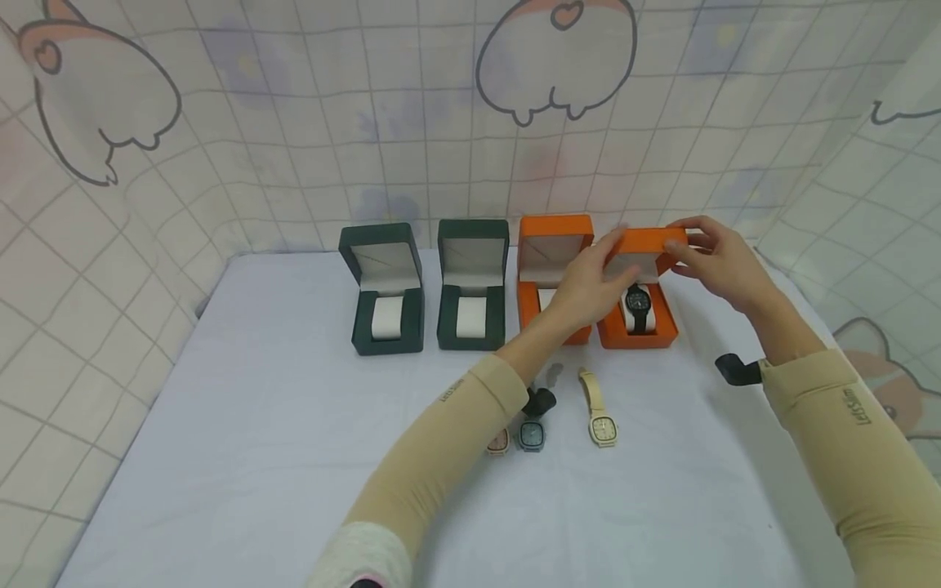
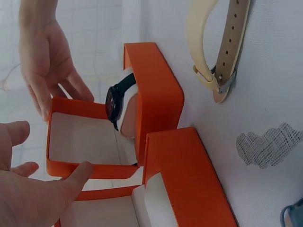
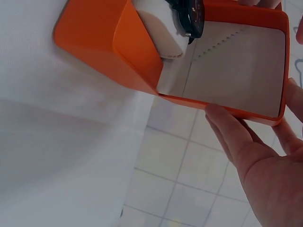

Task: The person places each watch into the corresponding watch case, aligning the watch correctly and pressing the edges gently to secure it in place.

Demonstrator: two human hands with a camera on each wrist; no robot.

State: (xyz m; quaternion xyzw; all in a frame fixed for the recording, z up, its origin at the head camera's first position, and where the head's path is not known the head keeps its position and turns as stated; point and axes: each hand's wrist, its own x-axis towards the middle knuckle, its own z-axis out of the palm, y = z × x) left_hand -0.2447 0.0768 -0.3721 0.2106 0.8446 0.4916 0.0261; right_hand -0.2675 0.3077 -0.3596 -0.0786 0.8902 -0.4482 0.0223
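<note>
An orange watch box [image 1: 638,339] stands with its lid raised, and a black watch [image 1: 638,302] sits on its white cushion. My left hand [image 1: 590,282] touches the left edge of the lid [image 2: 83,137] with a finger, its thumb apart from it. At the other side my right hand [image 1: 716,260] grips the lid's corner, thumb in front and fingers behind. A second orange box [image 1: 555,224] is beside it, lid up, partly covered by my left arm. In front lie a cream watch [image 1: 603,429], a blue-grey watch [image 1: 532,434] and a pinkish watch [image 1: 498,443].
Two dark green watch boxes [image 1: 387,347] [image 1: 470,343] stand to the left with lids up and white cushions inside. Behind the white-covered table [image 1: 243,408] hangs a patterned curtain [image 1: 412,122]. A dark grey mark [image 2: 270,144] shows on the cloth.
</note>
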